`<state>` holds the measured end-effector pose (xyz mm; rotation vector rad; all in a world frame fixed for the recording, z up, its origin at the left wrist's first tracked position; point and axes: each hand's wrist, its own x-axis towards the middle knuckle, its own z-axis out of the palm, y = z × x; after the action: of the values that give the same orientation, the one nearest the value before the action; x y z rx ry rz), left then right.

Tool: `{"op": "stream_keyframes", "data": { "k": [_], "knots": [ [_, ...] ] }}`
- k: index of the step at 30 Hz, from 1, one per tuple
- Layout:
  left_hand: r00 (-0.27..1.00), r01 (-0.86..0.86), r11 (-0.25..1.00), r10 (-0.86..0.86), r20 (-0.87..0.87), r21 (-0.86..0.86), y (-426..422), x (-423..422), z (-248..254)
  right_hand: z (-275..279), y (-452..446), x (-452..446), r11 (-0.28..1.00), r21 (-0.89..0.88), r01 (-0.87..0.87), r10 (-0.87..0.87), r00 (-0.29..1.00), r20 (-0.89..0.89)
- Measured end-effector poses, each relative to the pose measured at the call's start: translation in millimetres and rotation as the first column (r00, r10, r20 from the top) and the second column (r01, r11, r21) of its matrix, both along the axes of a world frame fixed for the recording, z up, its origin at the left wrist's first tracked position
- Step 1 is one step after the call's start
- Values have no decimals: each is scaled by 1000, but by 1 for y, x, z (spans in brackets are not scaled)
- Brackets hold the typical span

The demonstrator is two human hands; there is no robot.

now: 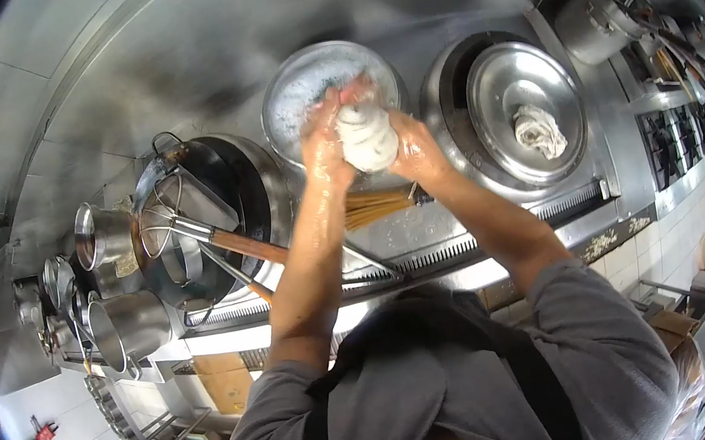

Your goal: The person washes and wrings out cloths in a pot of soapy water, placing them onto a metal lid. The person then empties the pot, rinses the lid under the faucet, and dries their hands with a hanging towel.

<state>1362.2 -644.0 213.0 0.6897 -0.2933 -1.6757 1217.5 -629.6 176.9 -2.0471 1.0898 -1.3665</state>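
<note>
A white wet cloth (369, 139), bunched and twisted, is squeezed between both hands. My left hand (325, 145) is closed on its left side, and my right hand (417, 151) grips it from the right. Water glistens on both hands and wrists. Beneath them sits a round metal basin (272, 97) of foamy, soapy water. The far fingers are blurred over the water. Close below the hands, a bundle of thin bamboo strips like a wok brush (377, 206) lies on the steel counter (425, 233).
On the right, a metal lid (495, 117) holds another crumpled cloth (539, 131). To the left stand a dark wok (244, 176) with long-handled strainers (236, 246) and several steel pots (130, 325). More pots (598, 18) and burners (680, 137) line the far right.
</note>
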Motion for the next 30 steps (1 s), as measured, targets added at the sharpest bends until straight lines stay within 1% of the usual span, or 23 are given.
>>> {"op": "stream_keyframes", "data": {
  "k": [2,3,4,5,6,7,9,10,12,13,15,16,17,18,19,20,22,23,24,26,27,29,30],
  "knots": [
    [962,210,951,-159,223,-227,10,17,19,8,-5,-5,993,-96,-74,71,997,-40],
    [963,240,935,-195,188,-259,5,24,16,37,-2,-1,980,-180,-85,87,996,0],
    [961,268,918,-231,155,-293,5,29,13,37,-5,-4,983,-160,-88,90,996,8],
    [916,401,873,-378,136,-276,12,29,28,33,-14,-7,966,-209,-151,136,987,-88],
    [915,402,876,-379,136,-268,15,31,26,29,-25,-11,940,-263,-219,173,966,-190],
    [856,514,841,-492,159,-165,18,32,22,25,-29,-14,942,-254,-220,175,967,-186],
    [699,702,711,-700,144,46,20,31,8,17,-34,-20,932,-141,-333,236,855,-461],
    [701,700,712,-698,145,46,22,27,0,11,-33,-24,931,-143,-335,237,855,-461],
    [585,663,723,-662,469,193,28,11,-19,-1,-29,-32,943,27,-332,276,732,-623],
    [583,667,721,-662,470,188,30,2,-27,-7,-27,-36,944,24,-328,270,732,-626],
    [557,635,760,-572,602,135,36,-15,-46,-18,-17,-46,953,234,-192,303,646,-700],
    [555,641,756,-575,601,132,33,-19,-59,-20,-14,-49,955,233,-185,297,646,-703],
    [204,653,734,-408,890,187,29,-24,-71,-22,-11,-53,950,280,-136,303,607,-735],
    [-200,642,726,-153,968,247,28,-29,-80,-27,-5,-57,941,327,-82,314,568,-761],
    [-333,586,710,-228,915,391,35,-44,-55,-34,1,-62,954,294,-54,264,613,-744],
    [-335,594,701,-229,914,394,40,-52,-59,-42,6,-65,953,299,-42,261,616,-744],
    [-461,583,731,-61,885,354,47,-65,-75,-61,13,-68,907,411,96,270,616,-740],
    [-476,568,788,82,876,235,55,-71,-88,-86,17,-70,909,395,134,184,722,-667],
    [-473,581,779,86,877,237,60,-74,-96,-92,25,-71,905,398,148,175,723,-668],
    [-401,788,616,521,754,-7,64,-77,-107,-98,49,-73,707,622,337,61,847,-528],
    [-387,829,559,603,697,-23,67,-80,-112,-108,60,-80,704,618,350,50,843,-535],
    [-345,862,507,605,718,-13,73,-94,-107,-134,77,-95,670,671,318,-104,935,-339],
    [-318,886,463,599,735,6,71,-100,-106,-136,83,-106,669,667,327,-111,932,-345]
  ]
}}
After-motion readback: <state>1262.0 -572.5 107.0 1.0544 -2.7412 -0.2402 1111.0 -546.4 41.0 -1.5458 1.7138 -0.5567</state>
